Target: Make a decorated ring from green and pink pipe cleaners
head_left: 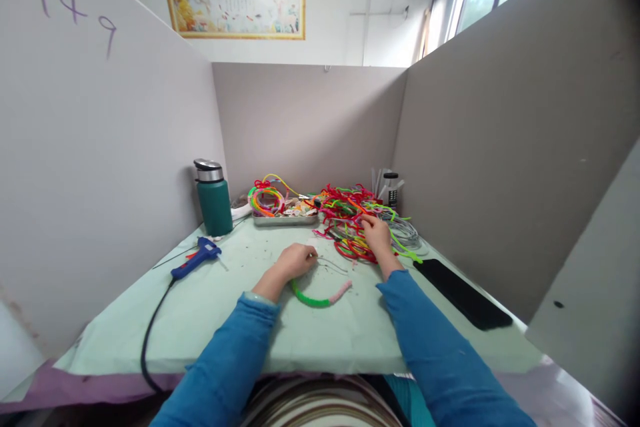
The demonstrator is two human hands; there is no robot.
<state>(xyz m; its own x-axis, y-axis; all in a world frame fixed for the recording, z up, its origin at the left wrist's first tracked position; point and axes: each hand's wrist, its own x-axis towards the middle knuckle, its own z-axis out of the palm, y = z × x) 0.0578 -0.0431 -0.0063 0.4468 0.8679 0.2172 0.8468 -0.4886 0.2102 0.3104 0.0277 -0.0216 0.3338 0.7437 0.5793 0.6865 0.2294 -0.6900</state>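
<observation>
My left hand rests on the pale green table cover, fingers curled in a pinch on a thin wire that runs off to the right. Just below it lies a curved pipe cleaner, green with a pink end. My right hand reaches into the pile of red, green and yellow pipe cleaners, its fingers closed among the strands; which strand it holds I cannot make out.
A blue glue gun with a black cord lies at the left. A green flask stands by the left partition. A metal tray with coloured loops sits at the back. A black phone lies at the right. Partitions close in three sides.
</observation>
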